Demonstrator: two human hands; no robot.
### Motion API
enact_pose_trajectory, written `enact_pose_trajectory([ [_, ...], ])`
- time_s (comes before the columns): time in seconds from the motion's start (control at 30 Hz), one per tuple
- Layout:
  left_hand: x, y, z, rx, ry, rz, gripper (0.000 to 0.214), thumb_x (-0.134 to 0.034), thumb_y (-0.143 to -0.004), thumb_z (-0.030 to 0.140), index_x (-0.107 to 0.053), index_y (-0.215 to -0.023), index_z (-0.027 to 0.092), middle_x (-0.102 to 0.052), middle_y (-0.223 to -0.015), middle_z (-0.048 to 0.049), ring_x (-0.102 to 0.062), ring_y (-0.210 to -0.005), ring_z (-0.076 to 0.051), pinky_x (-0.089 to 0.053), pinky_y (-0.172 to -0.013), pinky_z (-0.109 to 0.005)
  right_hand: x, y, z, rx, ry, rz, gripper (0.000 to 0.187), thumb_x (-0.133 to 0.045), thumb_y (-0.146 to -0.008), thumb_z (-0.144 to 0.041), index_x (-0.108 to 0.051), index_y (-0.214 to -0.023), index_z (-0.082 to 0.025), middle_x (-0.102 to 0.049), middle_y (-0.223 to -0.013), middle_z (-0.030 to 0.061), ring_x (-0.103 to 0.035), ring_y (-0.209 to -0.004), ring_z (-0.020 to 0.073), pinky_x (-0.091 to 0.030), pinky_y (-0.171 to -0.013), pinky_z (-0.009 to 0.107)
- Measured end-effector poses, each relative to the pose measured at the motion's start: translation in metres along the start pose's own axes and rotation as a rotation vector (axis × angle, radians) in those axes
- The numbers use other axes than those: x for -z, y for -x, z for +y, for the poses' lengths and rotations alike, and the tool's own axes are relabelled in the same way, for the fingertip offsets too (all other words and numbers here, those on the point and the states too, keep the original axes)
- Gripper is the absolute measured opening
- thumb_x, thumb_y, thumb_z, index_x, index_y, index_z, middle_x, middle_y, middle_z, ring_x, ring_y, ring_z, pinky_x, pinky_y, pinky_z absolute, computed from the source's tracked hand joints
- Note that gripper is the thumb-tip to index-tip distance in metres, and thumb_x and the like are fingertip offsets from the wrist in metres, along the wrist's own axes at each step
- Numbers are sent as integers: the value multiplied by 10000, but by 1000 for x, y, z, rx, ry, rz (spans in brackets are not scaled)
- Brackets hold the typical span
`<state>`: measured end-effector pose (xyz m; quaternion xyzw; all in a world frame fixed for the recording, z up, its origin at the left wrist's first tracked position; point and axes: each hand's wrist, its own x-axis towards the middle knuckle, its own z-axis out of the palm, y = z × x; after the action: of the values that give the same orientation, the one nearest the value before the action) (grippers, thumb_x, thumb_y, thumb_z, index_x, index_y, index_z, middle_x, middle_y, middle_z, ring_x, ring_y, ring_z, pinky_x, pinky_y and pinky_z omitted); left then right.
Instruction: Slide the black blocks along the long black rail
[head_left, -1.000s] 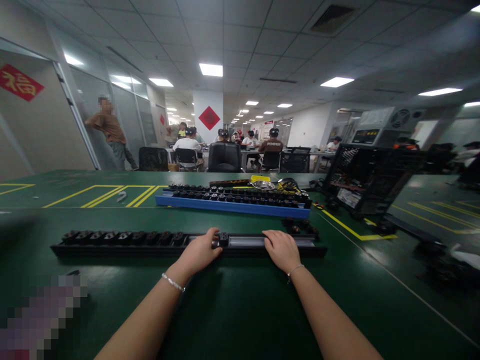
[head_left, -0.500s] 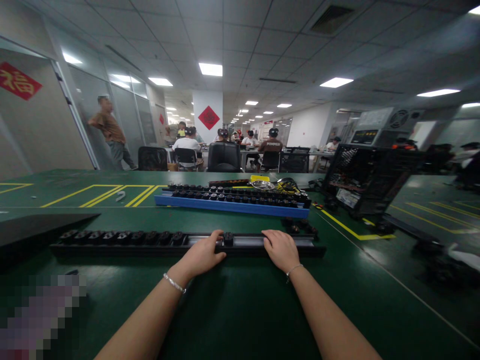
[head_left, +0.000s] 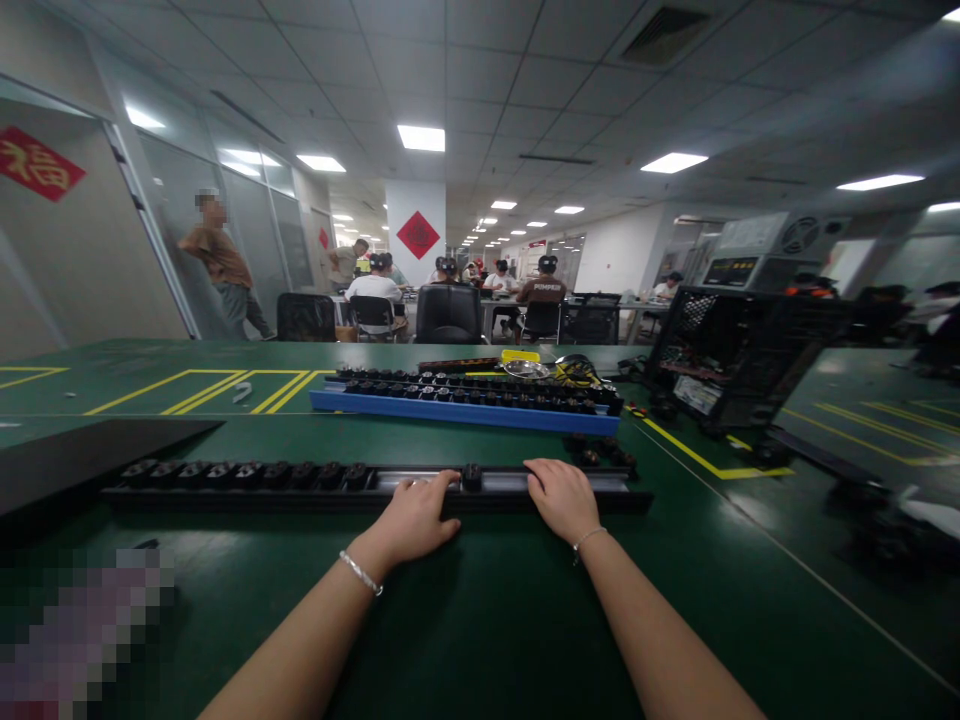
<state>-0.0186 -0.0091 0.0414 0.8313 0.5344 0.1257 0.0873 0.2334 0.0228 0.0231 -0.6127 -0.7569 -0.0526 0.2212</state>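
A long black rail [head_left: 420,508] with a silvery channel lies across the table in front of me. Several black socket-like blocks [head_left: 247,474] are lined up in its left part. One single black block [head_left: 472,478] sits in the channel between my hands. My left hand [head_left: 416,515] is open, its index finger against or right beside the left side of that block and the thumb spread away. Over the rail's right part, my right hand [head_left: 562,497] is curled on the rail; its far fingertips are partly hidden.
Behind the rail stands a blue tray [head_left: 465,410] filled with black blocks. Loose black parts [head_left: 592,452] lie near the rail's right end. An open computer case [head_left: 739,360] is at the right, a dark panel [head_left: 90,455] at the left. People sit farther back.
The single block has slid a little to the right along the channel, my left hand moving with it. My right hand has stayed in place on the rail.
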Motion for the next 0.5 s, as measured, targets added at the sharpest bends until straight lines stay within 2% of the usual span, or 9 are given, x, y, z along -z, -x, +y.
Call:
enact_pose_trajectory([
  [0.17, -3, 1, 4, -22, -51, 6, 597, -515, -777, 377, -329, -1321, 219, -573, -1257, -92, -495, -1191, -256, -193, -1080, -490, 1, 0, -1, -1, 10, 7, 375, -348, -894, -315, -631, -1126, -233, -635, -1167, 37, -521, -1104, 179, -334, -938, 348],
  [0.5, -8, 0, 4, -55, -101, 29, 639, -511, -764, 353, -299, -1351, 217, -568, -1261, -81, -491, -1182, -253, -202, -1078, -487, 0, 0, -1, -7, 11, 0, 365, -356, -891, -308, -628, -1122, -234, -636, -1170, 27, -519, -1107, 180, -330, -938, 350],
])
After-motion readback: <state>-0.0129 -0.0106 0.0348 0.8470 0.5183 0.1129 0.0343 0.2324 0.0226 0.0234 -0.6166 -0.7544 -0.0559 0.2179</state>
